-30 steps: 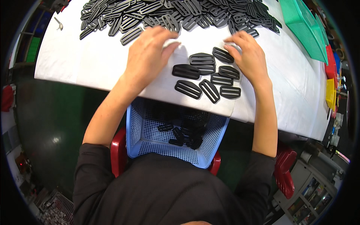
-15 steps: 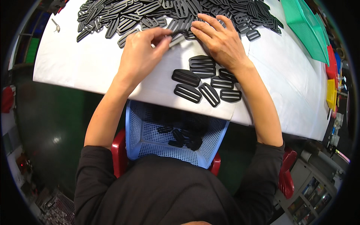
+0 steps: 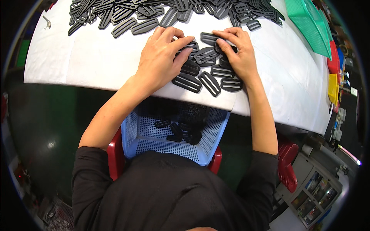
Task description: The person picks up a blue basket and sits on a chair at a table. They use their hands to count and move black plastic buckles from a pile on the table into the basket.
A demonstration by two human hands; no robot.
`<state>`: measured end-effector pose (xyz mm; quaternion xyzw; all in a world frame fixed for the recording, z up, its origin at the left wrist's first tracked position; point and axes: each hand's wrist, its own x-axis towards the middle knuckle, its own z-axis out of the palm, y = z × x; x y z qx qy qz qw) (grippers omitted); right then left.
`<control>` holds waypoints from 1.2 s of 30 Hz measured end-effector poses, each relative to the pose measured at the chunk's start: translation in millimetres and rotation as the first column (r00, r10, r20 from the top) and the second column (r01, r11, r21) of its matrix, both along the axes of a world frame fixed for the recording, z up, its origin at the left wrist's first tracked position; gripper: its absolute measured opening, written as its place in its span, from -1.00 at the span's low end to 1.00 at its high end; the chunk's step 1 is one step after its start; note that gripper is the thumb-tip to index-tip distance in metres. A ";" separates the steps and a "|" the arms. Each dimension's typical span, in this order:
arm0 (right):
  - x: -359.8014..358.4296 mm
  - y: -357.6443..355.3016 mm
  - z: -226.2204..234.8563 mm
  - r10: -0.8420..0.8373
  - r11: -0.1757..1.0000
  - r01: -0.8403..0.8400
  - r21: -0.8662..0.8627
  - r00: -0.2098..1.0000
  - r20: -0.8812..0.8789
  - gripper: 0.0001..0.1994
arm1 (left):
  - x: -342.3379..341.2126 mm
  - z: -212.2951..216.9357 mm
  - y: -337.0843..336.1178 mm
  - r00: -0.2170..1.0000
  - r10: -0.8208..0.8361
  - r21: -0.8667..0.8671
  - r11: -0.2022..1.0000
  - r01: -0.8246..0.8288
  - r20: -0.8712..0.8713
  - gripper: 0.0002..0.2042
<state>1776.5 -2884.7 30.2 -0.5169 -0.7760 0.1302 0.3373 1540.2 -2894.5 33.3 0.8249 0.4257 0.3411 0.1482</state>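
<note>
Black plastic slide buckles, each with long slots, lie in a small group on the white table in front of me. My left hand [image 3: 162, 57] is at the left edge of this group, thumb and index finger closed on a slide buckle [image 3: 192, 46]. Over the group's right side, my right hand [image 3: 239, 54] has its thumb and index finger at the end of another slide buckle [image 3: 208, 38]. Between the hands a slide buckle [image 3: 205, 55] lies tilted over others. Closer to the table edge are a slanted slide buckle [image 3: 209, 84] and several more. My fingers partly cover some pieces.
A large pile of the same buckles [image 3: 144, 25] spreads along the far side. Below the table edge, a blue plastic basket [image 3: 131, 129] holds several black pieces. A green basket [image 3: 308, 27], a red bin [image 3: 333, 57] and a yellow bin [image 3: 333, 87] stand at the right.
Both hands have come from the pile's edge back toward me, to the small group. More buckles now lie between them. The view has shifted slightly.
</note>
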 end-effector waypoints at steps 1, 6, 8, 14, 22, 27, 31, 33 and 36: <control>-4.2 -5.1 -1.4 -0.009 1.000 0.009 0.005 1.000 -0.003 -0.79 | 0.7 -1.3 -2.0 1.000 -0.003 0.004 1.000 0.003 -0.004 -0.72; -31.0 -45.8 1.1 -0.096 0.995 0.096 -0.011 0.995 -0.032 -0.79 | -1.1 -2.0 -27.5 0.999 -0.028 -0.030 0.999 0.029 0.034 -0.75; -39.6 -66.4 2.9 -0.110 0.994 0.110 -0.016 0.994 -0.025 -0.78 | -7.6 -1.4 -42.7 0.998 -0.043 -0.065 0.997 0.046 0.053 -0.74; -58.5 -130.6 11.7 -0.091 0.992 0.087 -0.089 0.995 -0.044 -0.83 | -30.4 8.1 -92.2 0.986 -0.122 -0.166 0.976 0.139 0.110 -0.81; -36.2 -111.3 29.2 -0.070 0.976 0.044 -0.213 0.991 -0.118 -0.92 | -36.2 26.1 -47.6 0.994 -0.053 -0.133 0.989 0.066 0.093 -0.83; 15.6 21.5 27.7 -0.174 0.971 0.167 0.169 0.985 0.025 -0.77 | -2.3 17.0 65.2 0.969 0.220 0.126 0.970 -0.206 -0.113 -0.71; -6.4 106.6 18.2 -0.162 0.958 0.108 0.264 0.968 0.192 -0.56 | 17.0 4.5 88.2 0.944 0.246 0.211 0.957 -0.201 -0.219 -0.66; -20.6 133.5 13.8 -0.242 0.957 0.177 0.229 0.923 0.300 -0.44 | 17.6 3.2 82.5 0.951 0.163 0.222 0.969 -0.105 -0.261 -0.68; -29.3 144.1 24.3 -0.153 0.975 0.208 -0.081 0.886 0.437 -0.33 | 15.6 5.2 56.7 0.961 -0.001 0.223 0.973 0.066 -0.278 -0.70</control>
